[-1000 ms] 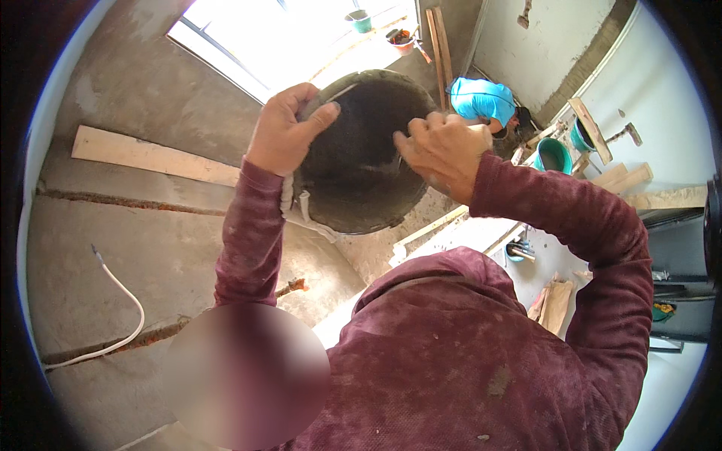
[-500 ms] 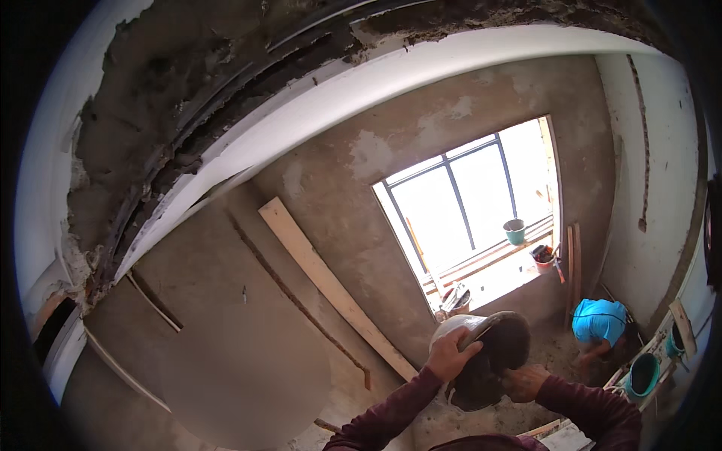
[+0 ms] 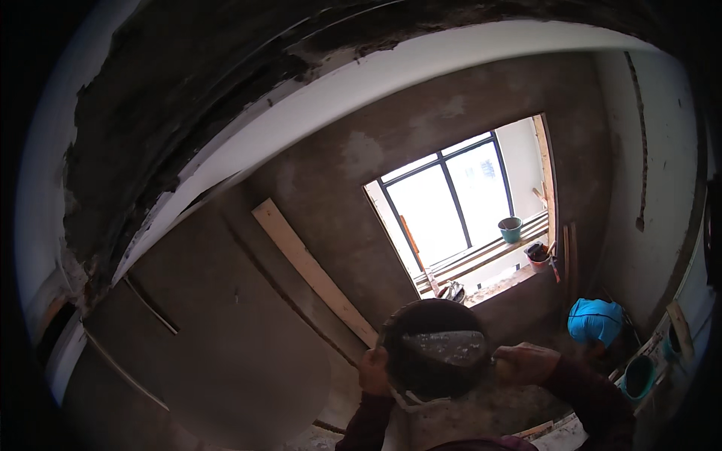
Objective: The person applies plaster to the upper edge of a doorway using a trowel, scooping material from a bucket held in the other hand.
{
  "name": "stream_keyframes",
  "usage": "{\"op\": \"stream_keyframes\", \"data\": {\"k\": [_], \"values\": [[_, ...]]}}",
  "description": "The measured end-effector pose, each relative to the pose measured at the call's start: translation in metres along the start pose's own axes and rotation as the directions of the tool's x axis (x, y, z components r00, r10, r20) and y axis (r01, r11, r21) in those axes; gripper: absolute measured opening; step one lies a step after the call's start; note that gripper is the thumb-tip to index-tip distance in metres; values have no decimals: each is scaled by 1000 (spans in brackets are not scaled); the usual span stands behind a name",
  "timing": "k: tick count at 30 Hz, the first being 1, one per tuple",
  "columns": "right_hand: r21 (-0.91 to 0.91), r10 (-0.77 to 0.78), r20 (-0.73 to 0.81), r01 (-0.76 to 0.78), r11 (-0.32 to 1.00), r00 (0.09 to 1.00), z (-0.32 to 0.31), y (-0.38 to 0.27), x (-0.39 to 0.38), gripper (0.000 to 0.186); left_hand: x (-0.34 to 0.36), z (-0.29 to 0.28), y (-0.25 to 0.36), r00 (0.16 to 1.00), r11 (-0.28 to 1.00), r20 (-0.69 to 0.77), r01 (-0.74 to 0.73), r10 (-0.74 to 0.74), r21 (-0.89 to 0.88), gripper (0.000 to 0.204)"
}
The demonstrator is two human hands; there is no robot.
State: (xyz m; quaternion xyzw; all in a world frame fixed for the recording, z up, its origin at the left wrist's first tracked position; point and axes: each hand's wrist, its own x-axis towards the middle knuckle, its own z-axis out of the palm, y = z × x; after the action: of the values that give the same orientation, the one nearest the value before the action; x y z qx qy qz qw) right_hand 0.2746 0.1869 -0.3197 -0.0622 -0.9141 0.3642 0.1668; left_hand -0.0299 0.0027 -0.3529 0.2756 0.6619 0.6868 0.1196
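A dark round bucket (image 3: 421, 382) is up in front of me, its mouth facing my view. My left hand (image 3: 374, 372) is closed on its left rim. From the right, my right hand (image 3: 530, 362) grips a trowel (image 3: 445, 347) by the handle. The trowel's pale, wet-looking blade lies across the bucket's mouth. Shadow hides most of the bucket's inside, so I cannot tell how full it is.
A person in a blue shirt (image 3: 594, 319) bends down at right, near a green bucket (image 3: 639, 377). Another green bucket (image 3: 510, 228) and a red bucket (image 3: 537, 255) stand by the window. A long plank (image 3: 308, 267) leans on the wall; a rough-edged overhead beam (image 3: 150, 128) curves above.
The bucket has moved left and turned its mouth more toward me. My right hand has drawn back to the right, and the trowel blade now shows. The picture is darker.
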Motion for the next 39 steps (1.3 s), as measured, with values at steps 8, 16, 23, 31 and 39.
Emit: {"op": "stream_keyframes", "data": {"k": [8,16,23,31,39], "values": [[130,-103,-206,132,983,973,-55,-56,11,13,-9,-11,35,993,997,-81,-81,82,16,25],[-231,-348,-412,273,934,842,-95,-125,44,18,-28,-22,32,982,982,-121,-128,145,139,23],[-334,-414,-562,262,905,716,-136,-139,70,13,-24,-45,16,974,983,-147,-162,174,87,20],[-971,-743,-239,-168,171,625,-217,-162,32,22,-10,-36,50,990,939,-53,-105,129,328,32],[-928,-553,-187,-331,-172,812,-244,-228,-8,21,27,7,149,956,939,168,-184,240,-291,21]]}}
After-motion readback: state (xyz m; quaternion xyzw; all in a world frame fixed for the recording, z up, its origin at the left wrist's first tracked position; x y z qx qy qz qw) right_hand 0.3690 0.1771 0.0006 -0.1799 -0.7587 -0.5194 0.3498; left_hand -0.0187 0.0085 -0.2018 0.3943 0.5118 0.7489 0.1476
